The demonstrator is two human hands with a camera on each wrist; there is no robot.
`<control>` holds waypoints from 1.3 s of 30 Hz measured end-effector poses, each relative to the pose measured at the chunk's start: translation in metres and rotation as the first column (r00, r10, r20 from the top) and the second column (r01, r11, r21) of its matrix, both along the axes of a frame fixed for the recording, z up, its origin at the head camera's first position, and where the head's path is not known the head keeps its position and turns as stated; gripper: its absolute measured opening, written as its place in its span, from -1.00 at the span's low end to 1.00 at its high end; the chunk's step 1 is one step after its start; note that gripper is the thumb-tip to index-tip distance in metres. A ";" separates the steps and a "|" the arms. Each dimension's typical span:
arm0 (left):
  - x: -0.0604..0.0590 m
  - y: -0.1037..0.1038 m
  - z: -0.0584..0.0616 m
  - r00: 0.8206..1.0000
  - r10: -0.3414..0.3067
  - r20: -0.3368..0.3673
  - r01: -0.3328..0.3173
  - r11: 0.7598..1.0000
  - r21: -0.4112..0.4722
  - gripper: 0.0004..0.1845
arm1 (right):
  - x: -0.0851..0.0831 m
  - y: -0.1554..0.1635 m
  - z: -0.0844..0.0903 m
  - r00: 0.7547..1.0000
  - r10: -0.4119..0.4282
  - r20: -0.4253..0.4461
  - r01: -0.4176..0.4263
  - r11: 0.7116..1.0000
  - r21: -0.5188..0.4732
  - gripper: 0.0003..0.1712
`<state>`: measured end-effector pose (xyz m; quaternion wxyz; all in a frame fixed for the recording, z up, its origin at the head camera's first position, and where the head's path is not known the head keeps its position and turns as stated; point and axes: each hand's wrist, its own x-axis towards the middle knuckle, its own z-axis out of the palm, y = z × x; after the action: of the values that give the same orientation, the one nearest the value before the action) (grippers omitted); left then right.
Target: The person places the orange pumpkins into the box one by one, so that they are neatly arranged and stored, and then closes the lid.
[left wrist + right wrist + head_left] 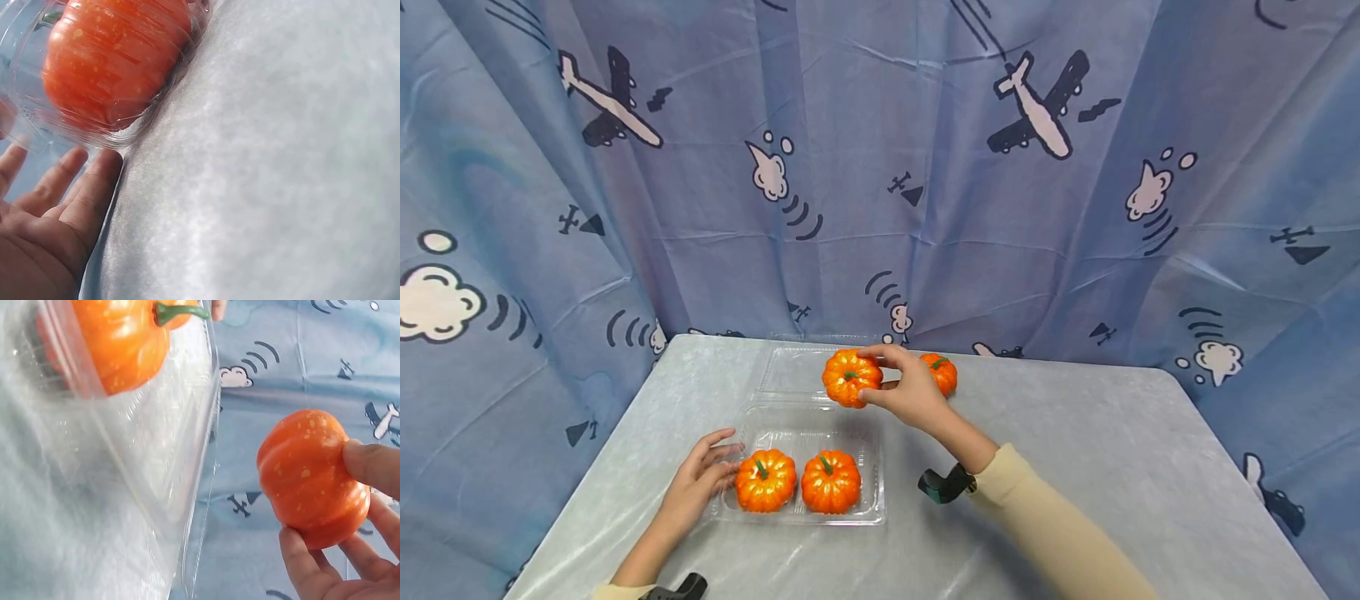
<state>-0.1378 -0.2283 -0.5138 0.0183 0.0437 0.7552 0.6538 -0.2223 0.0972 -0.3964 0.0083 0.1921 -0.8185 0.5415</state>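
My right hand (901,385) holds a small orange pumpkin (851,377) between thumb and fingers, lifted above the open lid of a clear plastic clamshell box (871,467); the right wrist view shows the same pumpkin (310,477) pinched by my fingertips (369,464). Two more pumpkins (765,480) (831,482) sit side by side in the box's front half. My left hand (702,475) lies flat, fingers straight, against the box's left wall; the left wrist view shows its fingers (87,194) beside the box corner (119,134). A further pumpkin (941,372) rests on the table behind my right hand.
The grey table (1075,467) spreads to the right and front of the box. A blue curtain with aeroplane prints (1037,108) closes off the back and both sides. The box's clear lid (793,371) lies open toward the back.
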 end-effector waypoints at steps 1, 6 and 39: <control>0.000 0.000 0.000 1.000 0.001 -0.003 -0.001 1.000 0.000 -0.52 | 0.000 -0.003 0.000 1.000 0.014 -0.005 -0.014 1.000 0.002 -0.40; -0.001 -0.001 0.000 1.000 0.005 -0.004 -0.005 1.000 0.001 -0.51 | -0.004 -0.017 -0.003 0.995 0.089 -0.041 -0.088 0.995 0.035 -0.42; 0.001 0.000 0.003 1.000 -0.014 0.000 0.014 1.000 0.012 -0.53 | -0.011 -0.080 -0.021 0.825 0.543 -0.157 -0.351 0.711 0.610 -0.45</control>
<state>-0.1366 -0.2280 -0.5113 0.0229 0.0490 0.7511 0.6580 -0.2336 0.0174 -0.4173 -0.0464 0.4674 -0.8536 0.2253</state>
